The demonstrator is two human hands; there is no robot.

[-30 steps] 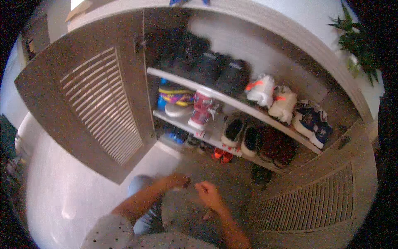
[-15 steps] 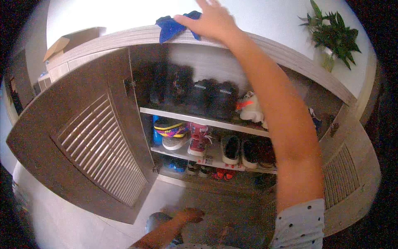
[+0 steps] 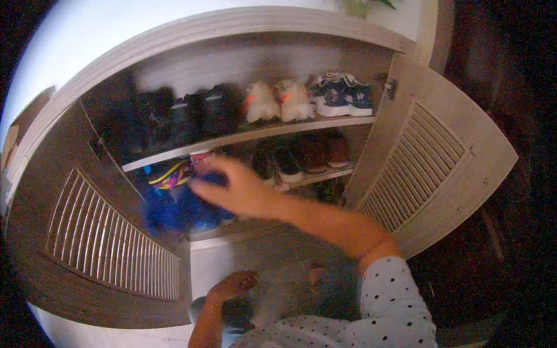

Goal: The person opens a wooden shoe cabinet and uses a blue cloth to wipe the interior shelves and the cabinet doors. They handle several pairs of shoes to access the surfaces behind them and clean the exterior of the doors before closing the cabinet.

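My right hand (image 3: 238, 188) is in front of the left part of a shoe cabinet, its fingers closed on a blue cloth (image 3: 180, 209). Motion smears the cloth, which hangs down before the lower shelves. Beside it a yellow and purple patterned shoe (image 3: 169, 176) and a pink-red shoe (image 3: 201, 158) show on the middle shelf, partly covered by the cloth and my hand. Low down, my left hand (image 3: 235, 284) rests near my leg; it is dark, and its fingers cannot be made out.
The upper shelf (image 3: 249, 138) bears black shoes (image 3: 191, 113), cream shoes with orange marks (image 3: 264, 104) and dark floral sneakers (image 3: 342, 95). Brown shoes (image 3: 325, 152) stand below. Slatted doors swing out left (image 3: 116, 232) and right (image 3: 423, 168). Part of a plant (image 3: 357, 7) shows above the cabinet top (image 3: 232, 23).
My right hand has come down from the cabinet top to the shelves, bringing the blue cloth with it. The view has turned to the right, showing more of the right door.
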